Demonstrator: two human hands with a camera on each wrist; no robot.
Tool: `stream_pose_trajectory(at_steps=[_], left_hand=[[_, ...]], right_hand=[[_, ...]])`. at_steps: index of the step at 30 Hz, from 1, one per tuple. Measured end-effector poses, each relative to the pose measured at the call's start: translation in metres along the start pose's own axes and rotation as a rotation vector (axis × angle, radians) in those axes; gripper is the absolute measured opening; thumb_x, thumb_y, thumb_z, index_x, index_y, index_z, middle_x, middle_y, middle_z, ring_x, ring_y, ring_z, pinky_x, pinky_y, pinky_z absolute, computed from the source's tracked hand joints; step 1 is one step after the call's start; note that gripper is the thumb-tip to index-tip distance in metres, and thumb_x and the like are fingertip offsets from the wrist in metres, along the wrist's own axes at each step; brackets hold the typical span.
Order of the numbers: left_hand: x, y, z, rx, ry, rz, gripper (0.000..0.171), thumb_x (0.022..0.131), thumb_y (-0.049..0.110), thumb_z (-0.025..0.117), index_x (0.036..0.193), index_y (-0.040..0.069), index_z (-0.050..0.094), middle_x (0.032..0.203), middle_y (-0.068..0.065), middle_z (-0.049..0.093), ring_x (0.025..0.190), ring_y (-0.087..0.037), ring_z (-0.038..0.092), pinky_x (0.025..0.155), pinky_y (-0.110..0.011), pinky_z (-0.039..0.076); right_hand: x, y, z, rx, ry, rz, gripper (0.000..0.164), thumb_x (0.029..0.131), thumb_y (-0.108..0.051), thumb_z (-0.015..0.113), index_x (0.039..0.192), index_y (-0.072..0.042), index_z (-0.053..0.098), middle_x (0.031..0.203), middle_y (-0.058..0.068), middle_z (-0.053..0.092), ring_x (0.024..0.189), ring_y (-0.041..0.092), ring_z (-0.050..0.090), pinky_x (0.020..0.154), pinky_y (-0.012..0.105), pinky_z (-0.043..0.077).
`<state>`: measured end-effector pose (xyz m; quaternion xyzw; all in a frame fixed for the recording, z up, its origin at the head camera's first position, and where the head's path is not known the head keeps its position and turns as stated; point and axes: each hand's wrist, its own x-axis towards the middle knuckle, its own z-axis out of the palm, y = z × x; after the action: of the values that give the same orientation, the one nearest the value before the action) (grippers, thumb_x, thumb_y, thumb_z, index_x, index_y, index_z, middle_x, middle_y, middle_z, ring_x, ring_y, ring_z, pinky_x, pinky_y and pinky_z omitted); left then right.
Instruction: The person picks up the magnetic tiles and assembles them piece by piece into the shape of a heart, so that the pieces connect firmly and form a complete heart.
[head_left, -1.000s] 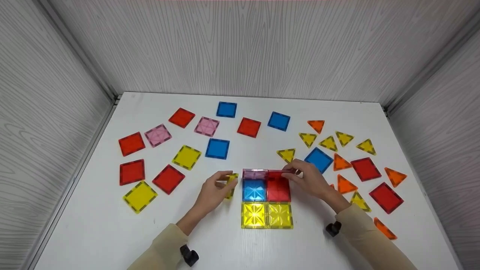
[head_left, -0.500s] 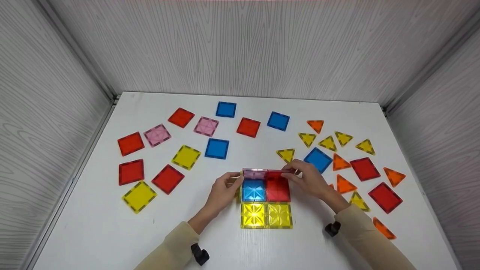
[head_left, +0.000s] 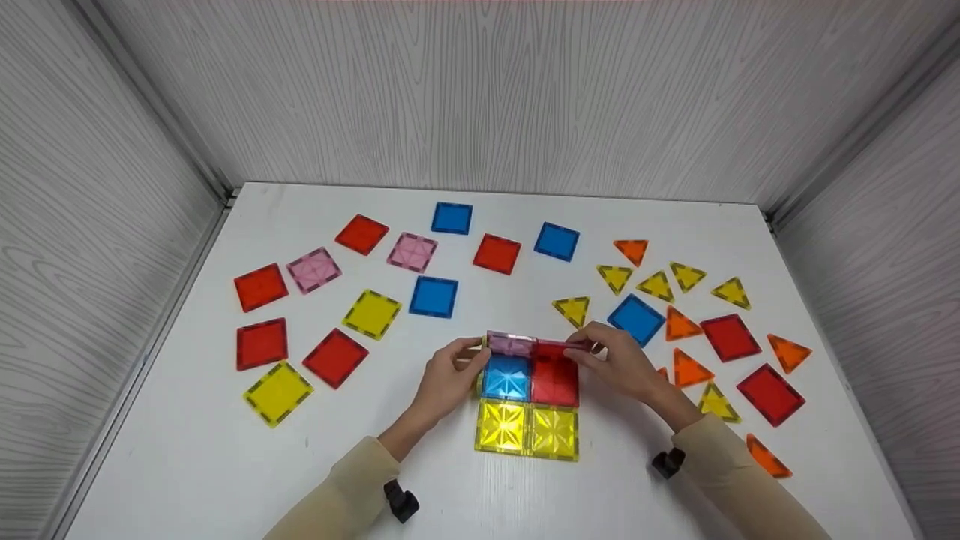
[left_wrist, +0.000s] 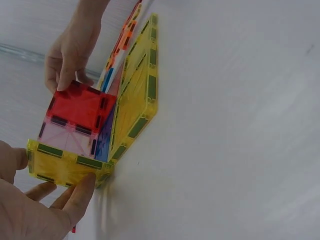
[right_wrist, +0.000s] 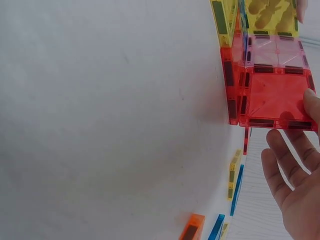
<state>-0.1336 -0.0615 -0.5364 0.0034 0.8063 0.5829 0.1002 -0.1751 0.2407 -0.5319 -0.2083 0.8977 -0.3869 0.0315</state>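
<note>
White table (head_left: 172, 465) is carrying everything. Near its middle we're seeing the four-tile base (head_left: 553, 429) lying low: blue and red squares in the far row, two yellow in the near row, whole thing sitting a touch askew.

Left hand (head_left: 444, 382): narrow grip, thumb and fingers holding the upright yellow tile (left_wrist: 60, 167) by the base's far left side. Right hand (head_left: 621, 362): also narrow, pinching the standing red tile (right_wrist: 275, 95) at its outer end, lower fingers spreading free. Between them the standing pink tile (left_wrist: 65, 136) is bridging yellow and red along the far edge; we aren't seeing any finger on it.

Risk, our guess: the yellow-pink corner. If the left hand is pushing in too hard, the base could be swivelling and the wall folding. If the right hand is letting go early, the red tile could be tipping, with only its edge joins supporting it. Yellow's bottom edge seating fully against blue? We're not managing to tell.

Loose squares (head_left: 279, 394) are lying in an arc to the left and beyond, a few more to the right. Smallest, loose triangles (head_left: 573, 310), yellow and orange, are lying mostly rightward; the nearest is sitting just beyond the right hand, so a stray knuckle could be nudging it.
</note>
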Motion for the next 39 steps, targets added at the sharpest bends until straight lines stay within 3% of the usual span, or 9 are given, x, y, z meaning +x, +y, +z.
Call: stream_pose_trajectory(at_steps=[11, 25, 33, 39], left_hand=[[0.024, 0.007, -0.008, 0.055, -0.068, 0.031, 0.042, 0.108, 0.036, 0.061, 0.143, 0.014, 0.063, 0.136, -0.011, 0.069, 0.119, -0.026, 0.067, 0.104, -0.041, 0.060], [0.047, 0.013, -0.015, 0.122, -0.131, 0.092, 0.039, 0.108, 0.038, 0.059, 0.139, 0.016, 0.066, 0.137, -0.008, 0.069, 0.121, -0.025, 0.065, 0.105, -0.042, 0.058], [0.068, 0.005, -0.050, 0.266, -0.039, 0.101, 0.047, 0.106, 0.040, 0.064, 0.143, 0.011, 0.062, 0.139, -0.010, 0.069, 0.126, -0.028, 0.066, 0.110, -0.045, 0.056], [0.090, -0.003, -0.077, 0.504, -0.020, 0.047, 0.055, 0.103, 0.043, 0.067, 0.151, 0.019, 0.054, 0.154, -0.011, 0.055, 0.144, -0.032, 0.051, 0.119, -0.053, 0.048]], right_hand=[[-0.018, -0.004, -0.001, 0.030, -0.019, 0.050, 0.019, 0.099, -0.029, 0.074, 0.118, -0.023, 0.073, 0.108, -0.009, 0.075, 0.100, 0.010, 0.064, 0.087, 0.022, 0.056], [-0.037, -0.014, 0.010, 0.045, 0.018, 0.039, 0.025, 0.098, -0.033, 0.076, 0.119, -0.020, 0.072, 0.110, -0.007, 0.077, 0.096, 0.008, 0.065, 0.085, 0.023, 0.057], [-0.037, -0.012, 0.012, 0.047, 0.024, 0.047, 0.022, 0.098, -0.031, 0.076, 0.118, -0.022, 0.072, 0.109, -0.008, 0.077, 0.096, 0.008, 0.064, 0.083, 0.022, 0.056], [-0.036, -0.013, 0.011, 0.041, 0.017, 0.050, 0.021, 0.098, -0.031, 0.076, 0.117, -0.022, 0.072, 0.109, -0.011, 0.076, 0.096, 0.008, 0.064, 0.084, 0.023, 0.056]])
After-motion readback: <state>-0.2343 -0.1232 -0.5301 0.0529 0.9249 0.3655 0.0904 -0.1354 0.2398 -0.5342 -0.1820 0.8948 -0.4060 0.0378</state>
